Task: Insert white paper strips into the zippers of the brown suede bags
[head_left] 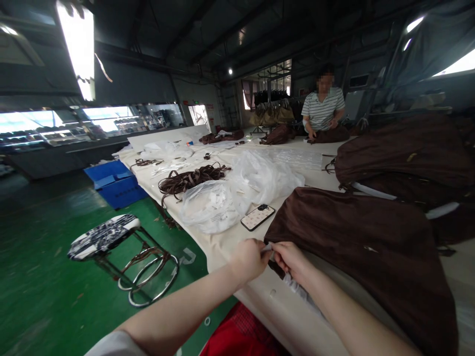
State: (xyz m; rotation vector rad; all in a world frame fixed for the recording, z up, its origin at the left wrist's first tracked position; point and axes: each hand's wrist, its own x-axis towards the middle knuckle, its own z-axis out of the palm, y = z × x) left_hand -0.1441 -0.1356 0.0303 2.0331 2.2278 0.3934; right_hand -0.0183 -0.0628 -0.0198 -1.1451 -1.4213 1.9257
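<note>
A large dark brown bag of soft cloth-like material lies flat on the table in front of me. At its near left corner, my left hand and my right hand meet, fingers closed. Between their fingertips they pinch a small thin white strip. A length of crumpled white wrapping hangs below my right hand, beside the bag's edge. Whether it joins the strip is not clear. Just beyond my hands lies a phone in a patterned case.
Clear plastic bags with small white pieces and a heap of brown straps lie on the long pale table. More brown bags are piled at right. A stool and blue box stand left. Another person works across the table.
</note>
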